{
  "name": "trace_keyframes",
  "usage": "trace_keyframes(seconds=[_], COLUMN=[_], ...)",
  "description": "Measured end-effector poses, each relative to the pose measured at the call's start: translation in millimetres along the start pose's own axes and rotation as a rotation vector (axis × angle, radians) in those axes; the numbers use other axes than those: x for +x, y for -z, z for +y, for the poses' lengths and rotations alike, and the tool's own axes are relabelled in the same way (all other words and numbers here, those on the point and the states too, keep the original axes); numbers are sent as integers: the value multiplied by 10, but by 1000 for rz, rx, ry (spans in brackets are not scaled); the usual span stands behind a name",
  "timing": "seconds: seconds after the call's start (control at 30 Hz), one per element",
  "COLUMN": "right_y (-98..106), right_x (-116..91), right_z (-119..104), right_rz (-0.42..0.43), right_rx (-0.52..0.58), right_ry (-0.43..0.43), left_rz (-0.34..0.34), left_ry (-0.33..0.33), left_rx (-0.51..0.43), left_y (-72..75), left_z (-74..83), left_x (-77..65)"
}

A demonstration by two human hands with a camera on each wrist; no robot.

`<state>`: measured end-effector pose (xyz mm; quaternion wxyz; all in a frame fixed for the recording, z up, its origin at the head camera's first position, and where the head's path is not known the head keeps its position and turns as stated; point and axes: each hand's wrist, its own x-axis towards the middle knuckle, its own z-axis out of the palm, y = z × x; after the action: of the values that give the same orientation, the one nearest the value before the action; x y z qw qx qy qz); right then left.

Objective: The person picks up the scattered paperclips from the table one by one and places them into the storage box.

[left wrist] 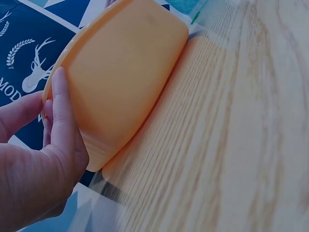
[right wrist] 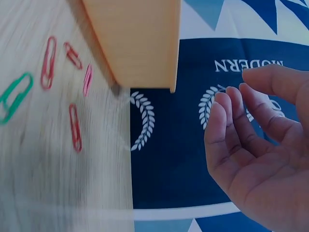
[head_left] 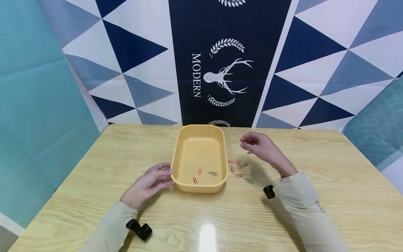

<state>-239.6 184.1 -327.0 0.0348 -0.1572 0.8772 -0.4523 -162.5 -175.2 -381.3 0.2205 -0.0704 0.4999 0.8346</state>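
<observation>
A yellow tray [head_left: 201, 189] sits mid-table with several paper clips in it, including a pink paper clip [head_left: 199, 171] and a red one near the front left corner. My left hand [head_left: 154, 182] grips the tray's left rim, thumb on one side and fingers on the other in the left wrist view. Raised above the table right of the tray is my right hand [head_left: 259, 145]. Its fingers [right wrist: 217, 116] are loosely bent and the thumb lies near the index fingertip, with nothing visible between them. Below it, a green paper clip [head_left: 248, 181] and several red and pink ones lie loose.
The wooden table [head_left: 151, 224] ends at a patterned cloth backdrop [head_left: 141, 63] just behind the tray. Teal cloth [head_left: 41, 105] hangs along the left side, with more at the right. Black wrist devices [head_left: 269, 191] are worn on both sleeves.
</observation>
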Motion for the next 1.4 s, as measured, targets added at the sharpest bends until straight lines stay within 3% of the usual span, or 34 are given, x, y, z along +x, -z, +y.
trace_keyframes(seconds=[0.27,0.43,0.7,1.07,1.4], right_y=[114,138,36,-33,-121], right_x=[-127,-209,-242,-285,-289], right_z=[139,224,306,321,320], right_rz=[-59,-115,-194,-291,-290], right_rx=[-36,-43,-71,-176,-321], right_ry=[-44,-115,-114,-178,-180], left_rz=[-36,-58,-26,-32,-20], left_ry=[-21,-30,-19,-17,-18], left_rx=[-1,-10,-7,-4,11], left_y=[2,10,27,0,-5], left_z=[15,11,-1,2,-4], left_x=[7,3,-43,-27,-17])
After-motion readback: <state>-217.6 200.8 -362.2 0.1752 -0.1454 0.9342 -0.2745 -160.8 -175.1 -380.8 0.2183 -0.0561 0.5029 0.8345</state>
